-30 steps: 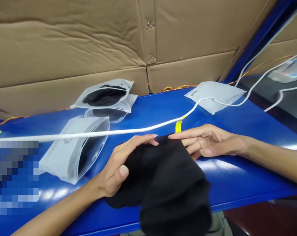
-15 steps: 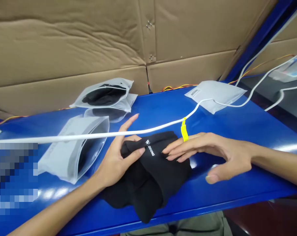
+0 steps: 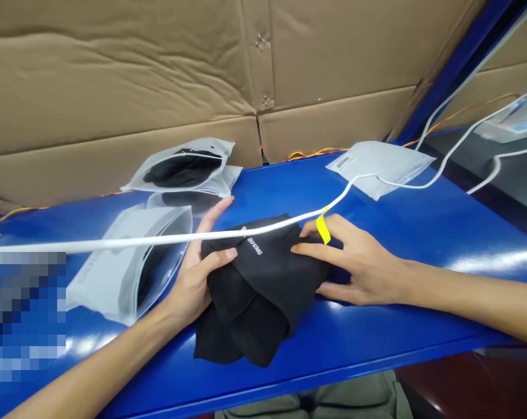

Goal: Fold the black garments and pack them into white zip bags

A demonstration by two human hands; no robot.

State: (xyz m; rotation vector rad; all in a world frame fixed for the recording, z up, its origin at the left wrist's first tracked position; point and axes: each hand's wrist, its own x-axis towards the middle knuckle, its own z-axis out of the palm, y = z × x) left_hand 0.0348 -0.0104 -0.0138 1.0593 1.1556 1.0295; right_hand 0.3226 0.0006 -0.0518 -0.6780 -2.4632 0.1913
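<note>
A folded black cloth item (image 3: pixel 263 291) with white lettering reading "BIKING" lies on the blue table (image 3: pixel 377 326). My left hand (image 3: pixel 198 273) grips its left edge, thumb on top and the other fingers partly hidden beneath or behind the fabric; the index finger points away. At the right side of the cloth, my right hand (image 3: pixel 355 262) has its fingers curled onto the edge, fingertips on the fabric. A white cable (image 3: pixel 159 240) with a yellow tag (image 3: pixel 323 229) passes in front of the view, across the cloth and both hands.
To the left stands an open translucent pouch (image 3: pixel 110 262) with dark contents. Behind it, another open pouch (image 3: pixel 145 171) holding black fabric lies on more pouches. A flat white pouch (image 3: pixel 377 169) rests at the back right. Cardboard panels (image 3: pixel 115 70) line the back.
The cloth has shifted slightly away from me and its lower end is drawn in. My right hand has gone from hovering flat with thumb spread to gripping the cloth's right edge.
</note>
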